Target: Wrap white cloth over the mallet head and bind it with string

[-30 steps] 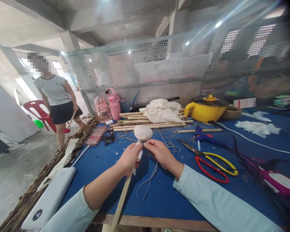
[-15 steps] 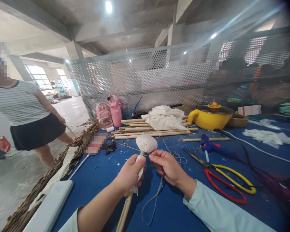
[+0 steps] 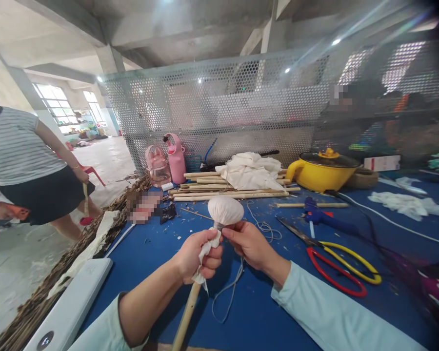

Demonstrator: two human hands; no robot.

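My left hand (image 3: 201, 256) is wrapped round a wooden stick (image 3: 187, 317) just below its padded head. The head is a round pad covered in white cloth (image 3: 225, 210), and the loose cloth ends hang between my fingers. Grey cord (image 3: 218, 225) is wound round the neck under the pad. My right hand (image 3: 251, 246) pinches at this winding, its fingertips touching the neck, partly hidden behind the pad. A tail of the cord (image 3: 229, 297) loops down onto the blue table below.
Red-and-yellow scissors (image 3: 336, 263) and a blue glue gun (image 3: 324, 222) lie on the right. Behind are wooden sticks (image 3: 234, 195), white cloth (image 3: 250, 170), a yellow pot (image 3: 322, 173) and a pink bottle (image 3: 176, 163). A white box-like device (image 3: 71, 302) sits at left; a person (image 3: 32, 161) walks beyond.
The padded stick has turned slightly in my left hand, and my right hand has come closer against the neck. The person at left has moved further left in view.
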